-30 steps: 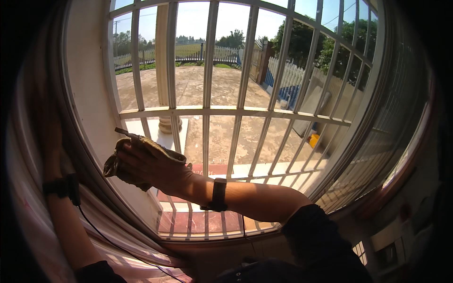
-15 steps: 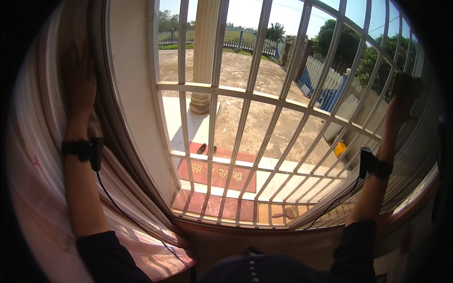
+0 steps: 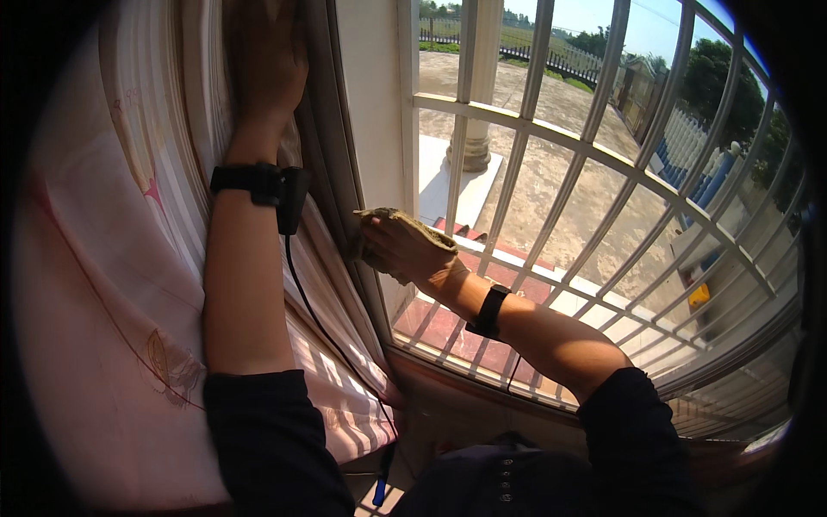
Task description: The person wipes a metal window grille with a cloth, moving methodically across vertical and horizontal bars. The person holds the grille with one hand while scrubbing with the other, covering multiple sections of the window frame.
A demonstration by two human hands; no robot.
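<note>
My left hand (image 3: pixel 265 73) reaches up at the upper left, dim in shadow. Its fingers look stretched out, lying against the edge of the drawn curtain (image 3: pixel 142 284), and their tips run out of the picture. A greenish-brown cloth (image 3: pixel 438 237) is bunched in my right hand (image 3: pixel 405 250), whose fingers are closed over it. That hand is low beside the window's left frame (image 3: pixel 376 138), about where the frame meets the curtain's edge. Part of the cloth is hidden under the palm.
White window bars (image 3: pixel 603 155) curve across the right side. Beyond them are a red mat (image 3: pixel 448 332), a pillar base (image 3: pixel 469 151) and a yellow object (image 3: pixel 699 296). A black cable (image 3: pixel 323 314) hangs from my left wrist device (image 3: pixel 291 202).
My right hand has swung from the far right of the window leftward to the left frame, cloth in hand. The view has turned left; my left hand stays at the curtain.
</note>
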